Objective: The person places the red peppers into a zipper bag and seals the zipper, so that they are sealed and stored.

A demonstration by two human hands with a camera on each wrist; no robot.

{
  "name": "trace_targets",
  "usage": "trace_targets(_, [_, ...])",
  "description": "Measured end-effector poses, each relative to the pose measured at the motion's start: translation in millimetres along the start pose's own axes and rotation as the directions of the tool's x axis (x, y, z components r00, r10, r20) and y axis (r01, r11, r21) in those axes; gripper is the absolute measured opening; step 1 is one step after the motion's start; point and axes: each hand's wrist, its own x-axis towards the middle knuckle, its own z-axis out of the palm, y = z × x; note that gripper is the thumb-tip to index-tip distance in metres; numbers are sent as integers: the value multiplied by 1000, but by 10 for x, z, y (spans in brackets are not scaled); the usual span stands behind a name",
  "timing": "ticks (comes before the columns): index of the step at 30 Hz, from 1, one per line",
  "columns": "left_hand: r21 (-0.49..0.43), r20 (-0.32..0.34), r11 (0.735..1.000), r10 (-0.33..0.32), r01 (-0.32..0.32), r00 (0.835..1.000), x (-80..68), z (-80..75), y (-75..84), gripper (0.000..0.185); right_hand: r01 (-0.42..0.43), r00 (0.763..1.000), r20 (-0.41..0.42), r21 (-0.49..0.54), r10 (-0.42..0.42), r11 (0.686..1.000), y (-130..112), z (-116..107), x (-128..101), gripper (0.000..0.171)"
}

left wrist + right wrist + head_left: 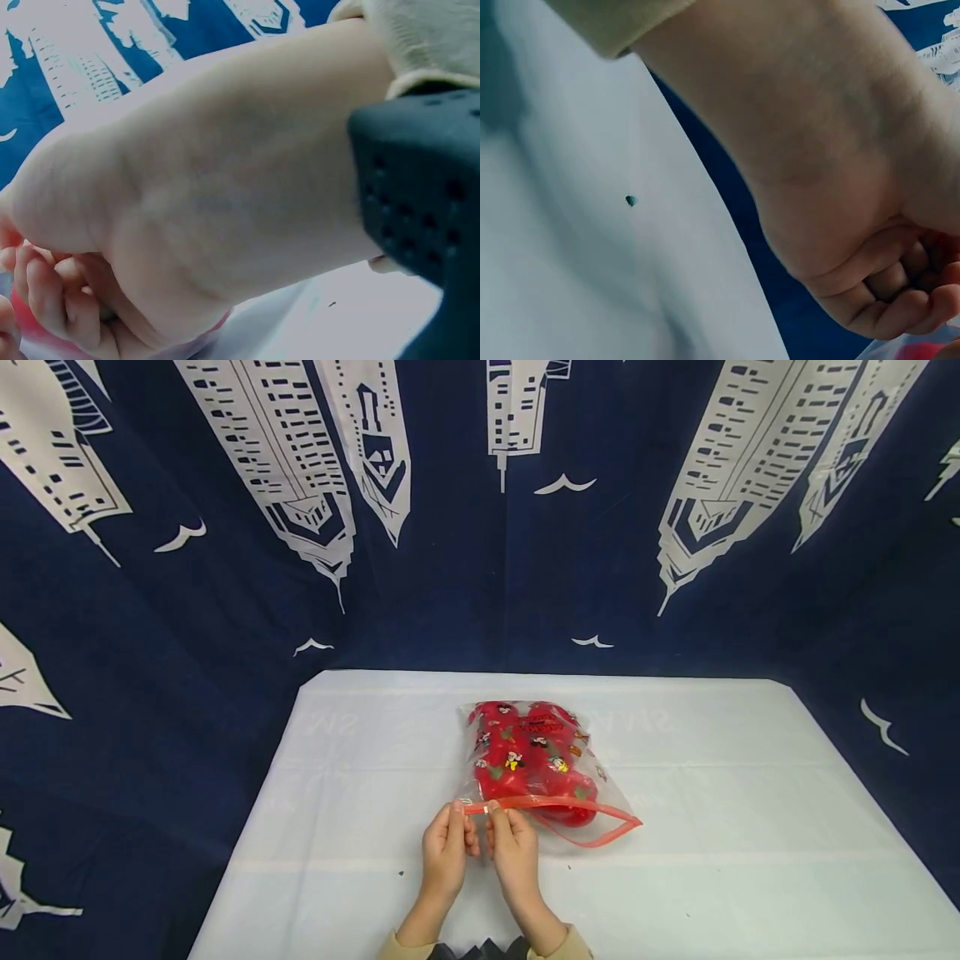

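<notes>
**Hidden, cropped and blurred**

Both forearms leave the head view's bottom edge. The left hand fills its blurred wrist view, fingertips cropped at the corner. The right hand hides its fingertips; the bag shows only a blurred corner

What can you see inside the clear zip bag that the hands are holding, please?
Inside the clear zip bag lies a red fabric item printed with small cartoon figures. It is bunched up, so its shape and underside are hidden. Both hands, left hand and right hand, pinch the red zip strip.
</notes>
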Motion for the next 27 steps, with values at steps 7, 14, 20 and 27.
trace_targets(7, [-20, 11, 1000, -2, 2, 1000, -2, -23, -3, 34, -48, 995, 90, -48, 52, 998, 6, -22, -13, 36])
trace_targets(14, [15, 18, 1000, -11, 11, 1000, -18, -4, 101, 33, -22, 996, 89, -58, 28, 998, -6, -55, 4, 32])
trace_targets(20, [30, -36, 998, 48, -47, 998, 25, -49, 191, 34, -71, 997, 13, 4, 71, 997, -41, -166, 33, 38])
trace_targets(27, [29, -114, 1000, 7, -4, 993, 129, -234, -5, 37, -99, 992, -87, -38, 96, 994, -61, -424, 115, 38])
